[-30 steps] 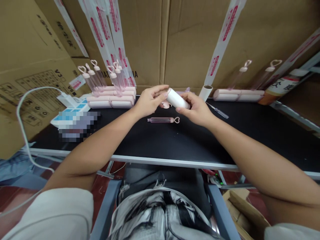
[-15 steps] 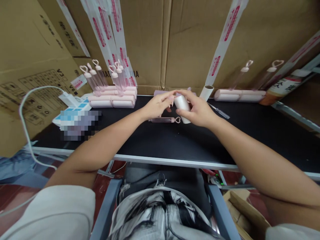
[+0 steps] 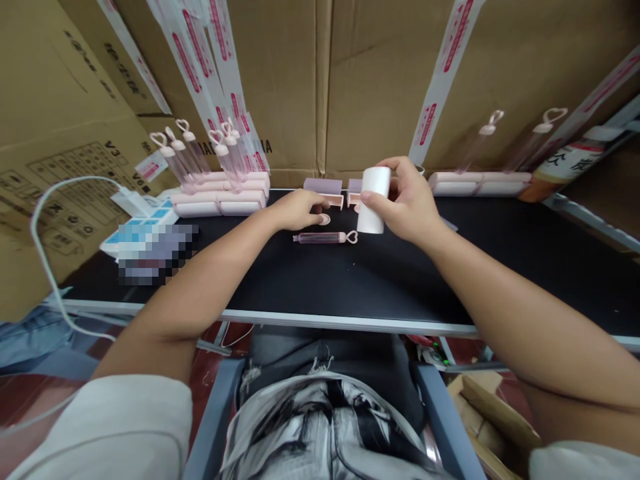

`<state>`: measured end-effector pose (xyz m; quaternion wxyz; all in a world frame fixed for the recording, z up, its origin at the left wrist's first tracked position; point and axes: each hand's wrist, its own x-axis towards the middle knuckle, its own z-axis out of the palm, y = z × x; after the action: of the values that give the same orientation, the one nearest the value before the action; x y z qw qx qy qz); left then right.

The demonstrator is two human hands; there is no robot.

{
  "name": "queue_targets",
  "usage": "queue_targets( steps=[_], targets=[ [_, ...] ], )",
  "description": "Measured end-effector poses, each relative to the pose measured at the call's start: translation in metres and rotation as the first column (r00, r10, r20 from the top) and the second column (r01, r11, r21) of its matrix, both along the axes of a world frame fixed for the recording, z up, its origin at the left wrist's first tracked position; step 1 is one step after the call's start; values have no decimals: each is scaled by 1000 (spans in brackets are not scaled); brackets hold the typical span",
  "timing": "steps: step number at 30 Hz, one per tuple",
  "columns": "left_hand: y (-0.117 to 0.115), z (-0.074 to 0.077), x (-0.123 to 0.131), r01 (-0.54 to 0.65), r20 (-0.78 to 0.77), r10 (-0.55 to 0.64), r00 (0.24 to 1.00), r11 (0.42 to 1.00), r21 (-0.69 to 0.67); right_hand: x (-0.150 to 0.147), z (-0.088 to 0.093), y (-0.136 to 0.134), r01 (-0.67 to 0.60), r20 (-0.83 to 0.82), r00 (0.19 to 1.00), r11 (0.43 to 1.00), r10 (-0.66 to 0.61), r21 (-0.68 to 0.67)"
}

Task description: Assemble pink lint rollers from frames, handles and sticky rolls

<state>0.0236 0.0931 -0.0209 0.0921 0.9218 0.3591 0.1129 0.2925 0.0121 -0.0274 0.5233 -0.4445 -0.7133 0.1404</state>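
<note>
My right hand [image 3: 407,203] is wrapped round a white roll [image 3: 373,199] and holds it upright just above the black table [image 3: 350,273]. My left hand [image 3: 296,210] rests on the table with its fingertips on a small round pink cap [image 3: 324,219]. A clear pink tube with a heart-shaped end [image 3: 325,237] lies flat just in front of both hands. Two pink open-sided holders [image 3: 325,190] sit right behind my hands.
Stacked pink cases with upright heart-topped tubes [image 3: 220,193] stand at the back left, more pink cases [image 3: 477,183] at the back right. A white power strip [image 3: 145,220] and cable lie at the left. Taped cardboard boxes [image 3: 310,80] wall in the back.
My right hand has turned the white roll from lying slanted to upright and lifted it slightly. My left hand has left the roll and dropped to the pink cap on the table.
</note>
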Motion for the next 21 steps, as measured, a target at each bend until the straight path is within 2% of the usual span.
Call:
queue_targets(
  steps=[2,5,12,14,17,21],
  targets=[
    [2,1,-1,20,-54,-19,998,1000,20,1,-1,3,2,-22,1000,1000,-2,-2],
    [5,-2,1,47,-119,-50,992,999,-25,3,-3,7,-13,-50,999,1000,12,-21],
    [-4,-2,3,34,-33,-35,999,999,-41,2,-15,18,-45,-212,977,997,29,-70],
    [-9,-1,4,7,37,-6,999,1000,-16,6,-20,24,-63,-210,976,997,51,-50],
    [-15,1,6,3,264,0,965,1000,-11,12,-26,31,-73,-172,982,997,71,-1],
    [-24,1,10,125,575,41,817,961,-247,12,-25,29,-45,-173,983,996,57,74]
  ],
)
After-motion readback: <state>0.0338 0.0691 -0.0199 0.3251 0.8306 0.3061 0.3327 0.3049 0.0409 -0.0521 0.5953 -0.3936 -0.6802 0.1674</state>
